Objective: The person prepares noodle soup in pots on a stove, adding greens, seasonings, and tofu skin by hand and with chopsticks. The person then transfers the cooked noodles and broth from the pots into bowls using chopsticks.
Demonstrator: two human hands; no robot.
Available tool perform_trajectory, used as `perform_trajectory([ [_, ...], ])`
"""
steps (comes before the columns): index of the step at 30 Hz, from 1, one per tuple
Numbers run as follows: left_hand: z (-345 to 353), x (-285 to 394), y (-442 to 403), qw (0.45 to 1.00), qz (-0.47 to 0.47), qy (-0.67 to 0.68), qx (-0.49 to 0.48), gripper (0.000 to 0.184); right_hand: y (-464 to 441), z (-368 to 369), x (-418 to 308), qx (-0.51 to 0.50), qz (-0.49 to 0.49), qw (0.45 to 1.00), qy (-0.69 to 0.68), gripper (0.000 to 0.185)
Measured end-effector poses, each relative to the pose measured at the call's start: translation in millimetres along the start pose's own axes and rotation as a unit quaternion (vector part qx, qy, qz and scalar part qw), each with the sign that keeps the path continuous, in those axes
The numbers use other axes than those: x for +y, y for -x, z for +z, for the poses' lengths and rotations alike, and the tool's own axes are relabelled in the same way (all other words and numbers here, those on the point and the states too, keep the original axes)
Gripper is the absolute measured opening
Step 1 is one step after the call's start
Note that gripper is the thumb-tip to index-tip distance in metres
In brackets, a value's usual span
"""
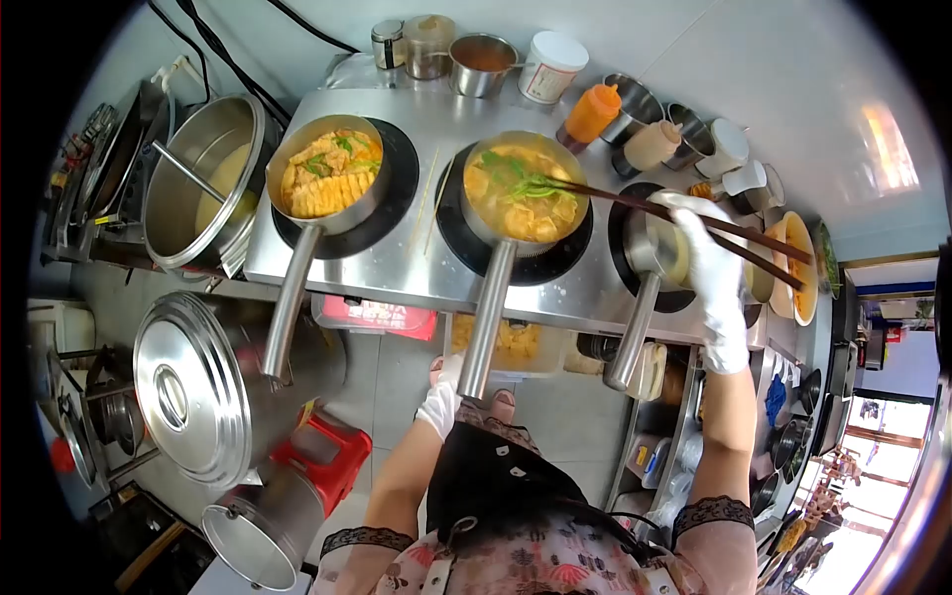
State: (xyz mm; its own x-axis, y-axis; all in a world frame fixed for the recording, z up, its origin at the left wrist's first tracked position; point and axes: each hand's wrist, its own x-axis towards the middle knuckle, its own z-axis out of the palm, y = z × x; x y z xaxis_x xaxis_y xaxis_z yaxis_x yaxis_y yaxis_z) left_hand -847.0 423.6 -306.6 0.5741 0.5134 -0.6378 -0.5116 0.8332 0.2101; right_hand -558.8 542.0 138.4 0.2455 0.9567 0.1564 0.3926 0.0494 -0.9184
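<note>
Chopsticks (pixel 625 198) sit in the grip of the right hand (pixel 708 260), tips at greens (pixel 534 186) in the middle pot (pixel 573 232); left hand (pixel 442 399) near its handle (pixel 489 317), grip unclear.

Brown chopsticks (pixel 615 197), apparently against greens (pixel 536 186)

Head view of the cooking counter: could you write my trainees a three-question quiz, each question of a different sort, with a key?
1. True or false: the left hand holds the chopsticks.
2. How many long-handled pots stand on the black hobs?
3. Which stands near the back edge of the counter: (a) the red stool, (b) the orange bottle, (c) the large lidded pot?

Key:
1. False; the right hand holds the chopsticks.
2. Three.
3. b, the orange bottle.
</note>
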Motion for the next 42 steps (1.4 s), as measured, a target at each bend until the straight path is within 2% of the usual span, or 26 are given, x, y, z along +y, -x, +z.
perform_trajectory([
  [1,17.0,-0.3,7.6,0.998,0.022,-0.027,0.051,0.035,0.4,4.9,24.0,-0.013,-0.015,1.000,0.012,0.013],
  [3,59.4,4.7,14.3,0.993,0.107,-0.027,0.051,0.035,10.6,16.5,56.5,-0.077,-0.117,0.990,-0.015,0.013],
  [4,52.5,4.2,-1.0,0.993,0.092,-0.061,0.049,0.035,19.4,17.6,51.7,-0.102,-0.111,0.989,0.001,0.014],
  [5,45.8,-5.9,-10.1,0.990,0.133,-0.027,0.041,0.035,28.1,15.3,46.1,-0.127,-0.104,0.986,0.017,0.014],
  [6,53.1,-5.0,-17.2,0.988,0.124,-0.039,0.084,0.035,30.8,9.0,51.2,-0.139,-0.116,0.983,0.013,0.015],
  [7,62.2,-2.5,-25.2,0.984,0.113,-0.050,0.126,0.036,34.1,-1.6,56.6,-0.120,-0.116,0.986,-0.008,0.015],
  [9,70.2,-8.9,-39.2,0.972,0.149,-0.088,0.161,0.038,47.1,-24.2,31.2,-0.023,0.006,0.999,-0.027,0.013],
  [11,75.1,-14.6,-49.7,0.965,0.164,-0.072,0.194,0.042,57.6,-43.1,34.0,0.012,-0.096,0.991,-0.097,0.014],
  [13,83.3,-20.6,-57.2,0.951,0.175,-0.092,0.238,0.047,64.5,-56.8,54.1,-0.009,-0.131,0.991,-0.035,0.015],
  [14,84.3,-22.3,-59.4,0.950,0.176,-0.091,0.240,0.047,70.6,-64.5,64.0,-0.032,-0.111,0.993,0.009,0.015],
  [15,84.7,-23.9,-63.0,0.946,0.189,-0.094,0.244,0.047,76.6,-64.7,65.6,-0.021,-0.104,0.994,-0.034,0.015],
  [19,83.3,-29.0,-71.2,0.940,0.247,-0.050,0.232,0.043,90.7,-76.0,74.5,0.006,-0.095,0.994,-0.051,0.017],
  [25,85.6,-19.6,-76.3,0.934,0.232,-0.056,0.265,0.051,100.5,-79.5,84.9,0.021,-0.103,0.994,-0.023,0.023],
  [27,97.4,-17.2,-57.0,0.942,0.238,-0.046,0.232,0.051,101.0,-80.5,85.4,0.033,-0.092,0.995,-0.023,0.024],
  [29,76.6,-18.5,-25.7,0.924,0.299,-0.135,0.196,0.048,99.2,-82.5,92.3,0.087,-0.074,0.989,-0.095,0.028],
  [30,42.2,-12.7,-16.7,0.942,0.271,-0.090,0.178,0.043,96.6,-82.5,88.6,0.096,-0.060,0.985,-0.132,0.029],
  [31,0.8,1.6,-2.0,0.956,0.242,-0.049,0.159,0.038,93.7,-81.0,83.7,0.106,-0.047,0.978,-0.171,0.029],
  [33,-45.1,48.7,66.3,0.932,0.269,-0.022,0.240,0.045,86.3,-74.4,70.9,0.133,-0.005,0.966,-0.221,0.030],
  [34,-54.8,85.0,101.6,0.935,0.294,0.080,0.178,0.038,79.8,-63.0,61.4,0.137,-0.005,0.964,-0.229,0.029],
  [35,-44.1,120.4,146.7,0.918,0.293,0.063,0.260,0.048,72.7,-45.2,49.3,0.141,-0.004,0.961,-0.239,0.028],
  [37,-37.1,187.6,212.7,0.949,0.262,0.031,0.172,0.074,57.7,9.9,5.7,0.091,0.021,0.962,-0.258,0.024],
  [38,-20.0,215.7,236.7,0.969,0.230,0.006,0.093,0.078,46.4,36.9,-14.1,0.034,0.028,0.972,-0.230,0.023],
  [39,-2.0,241.3,254.9,0.980,0.196,-0.019,0.011,0.081,30.5,63.5,-14.3,0.010,-0.018,0.991,-0.131,0.021],
  [41,30.8,280.0,267.1,0.983,0.133,-0.123,-0.026,0.082,3.2,127.6,-29.0,-0.046,-0.062,0.987,-0.138,0.019],
  [42,55.0,287.0,268.0,0.973,0.142,-0.172,0.059,0.079,-9.3,157.4,-36.5,-0.065,-0.064,0.989,-0.116,0.020],
])
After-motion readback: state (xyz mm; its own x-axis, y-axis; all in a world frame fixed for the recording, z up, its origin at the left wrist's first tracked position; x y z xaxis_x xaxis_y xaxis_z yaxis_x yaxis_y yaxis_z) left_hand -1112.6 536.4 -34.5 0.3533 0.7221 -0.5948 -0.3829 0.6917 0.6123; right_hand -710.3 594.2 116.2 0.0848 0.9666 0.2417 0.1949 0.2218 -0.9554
